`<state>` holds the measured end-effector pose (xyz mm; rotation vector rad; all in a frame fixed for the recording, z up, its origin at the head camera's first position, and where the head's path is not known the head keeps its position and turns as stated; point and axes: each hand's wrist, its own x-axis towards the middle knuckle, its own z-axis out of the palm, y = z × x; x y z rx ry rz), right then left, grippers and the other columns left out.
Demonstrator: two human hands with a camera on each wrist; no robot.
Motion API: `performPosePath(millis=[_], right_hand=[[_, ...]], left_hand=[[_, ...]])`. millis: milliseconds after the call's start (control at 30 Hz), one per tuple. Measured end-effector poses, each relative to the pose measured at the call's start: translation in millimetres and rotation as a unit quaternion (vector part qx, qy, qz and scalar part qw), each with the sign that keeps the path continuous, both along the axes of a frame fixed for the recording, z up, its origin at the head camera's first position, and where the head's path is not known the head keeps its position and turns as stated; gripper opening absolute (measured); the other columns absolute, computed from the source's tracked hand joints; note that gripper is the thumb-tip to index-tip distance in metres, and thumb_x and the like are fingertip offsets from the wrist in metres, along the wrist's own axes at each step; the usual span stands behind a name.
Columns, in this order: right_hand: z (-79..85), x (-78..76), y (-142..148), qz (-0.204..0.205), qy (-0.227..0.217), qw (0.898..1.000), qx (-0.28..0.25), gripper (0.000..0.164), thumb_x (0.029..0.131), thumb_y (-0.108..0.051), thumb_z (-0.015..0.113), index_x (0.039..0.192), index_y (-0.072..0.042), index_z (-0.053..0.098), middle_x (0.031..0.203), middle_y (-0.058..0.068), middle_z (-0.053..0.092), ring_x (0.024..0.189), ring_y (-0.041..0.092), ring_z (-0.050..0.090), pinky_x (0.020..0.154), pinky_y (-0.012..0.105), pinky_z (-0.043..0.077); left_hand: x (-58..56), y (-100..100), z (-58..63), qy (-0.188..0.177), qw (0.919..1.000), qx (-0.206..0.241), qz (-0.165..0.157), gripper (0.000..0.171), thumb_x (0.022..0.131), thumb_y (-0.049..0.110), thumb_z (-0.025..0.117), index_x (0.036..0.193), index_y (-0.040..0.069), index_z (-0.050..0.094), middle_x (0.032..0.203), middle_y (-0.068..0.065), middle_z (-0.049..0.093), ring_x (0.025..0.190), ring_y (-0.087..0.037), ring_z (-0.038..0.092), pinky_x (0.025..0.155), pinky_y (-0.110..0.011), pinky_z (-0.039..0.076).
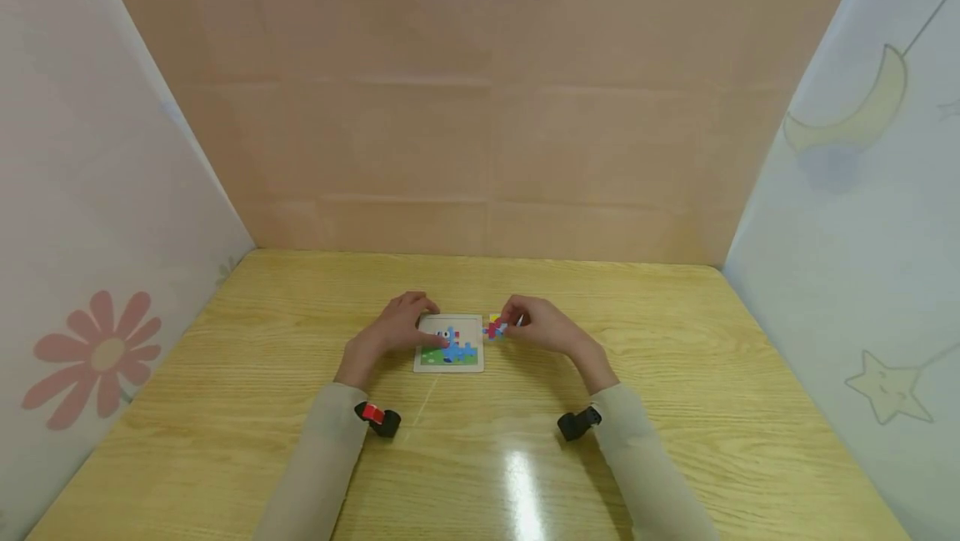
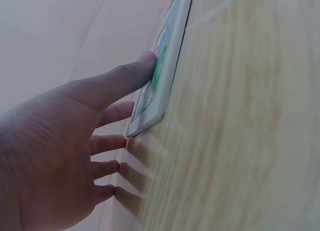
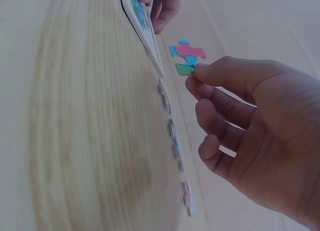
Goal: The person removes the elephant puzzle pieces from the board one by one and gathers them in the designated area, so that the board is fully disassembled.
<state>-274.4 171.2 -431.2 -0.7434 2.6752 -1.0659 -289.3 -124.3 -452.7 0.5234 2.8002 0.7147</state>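
A small jigsaw board (image 1: 471, 328) with a pale frame lies flat on the table, its lower part filled with blue and green pieces. My left hand (image 1: 393, 328) is at its left side. In the left wrist view the straight thumb (image 2: 130, 76) rests on the board's face, while the other fingers reach toward its edge and the tabletop. Right of the board, my right hand (image 1: 542, 326) is raised slightly above the table. Between thumb and index finger it pinches a puzzle piece (image 3: 189, 51) coloured pink, blue and green.
Several loose puzzle pieces (image 3: 175, 141) lie on the wooden table (image 1: 480, 441) beneath the right hand, close to the board's right edge. A brown paper backdrop (image 1: 487, 149) stands behind, with pale decorated walls on both sides.
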Motion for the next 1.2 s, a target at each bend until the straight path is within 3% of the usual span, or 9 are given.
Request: performPosePath(millis=[667, 1200], right_hand=[[3.9, -0.6, 22.3, -0.008, -0.022, 1.0, -0.005, 0.009, 0.092, -0.014, 0.068, 0.1, -0.014, 0.063, 0.092, 0.001, 0.065, 0.082, 0.016, 0.058, 0.072, 0.03, 0.049], [1.8, -6.4, 47.4, 0.014, -0.046, 0.999, 0.002, 0.012, 0.091, -0.013, 0.069, 0.101, -0.008, 0.064, 0.094, 0.005, 0.066, 0.085, 0.015, 0.059, 0.073, 0.029, 0.051]], left_hand=[[-0.2, -0.2, -0.6, 0.0, 1.0, 0.001, 0.0, 0.069, 0.078, 0.058, 0.076, 0.132, 0.017, 0.059, 0.159, -0.014, 0.032, 0.149, -0.038, 0.024, 0.12, -0.06, 0.023], [1.1, -4.3, -0.4, -0.004, 1.0, 0.0, 0.003, 0.069, 0.08, 0.056, 0.076, 0.133, 0.017, 0.057, 0.161, -0.013, 0.029, 0.15, -0.038, 0.021, 0.12, -0.06, 0.022]])
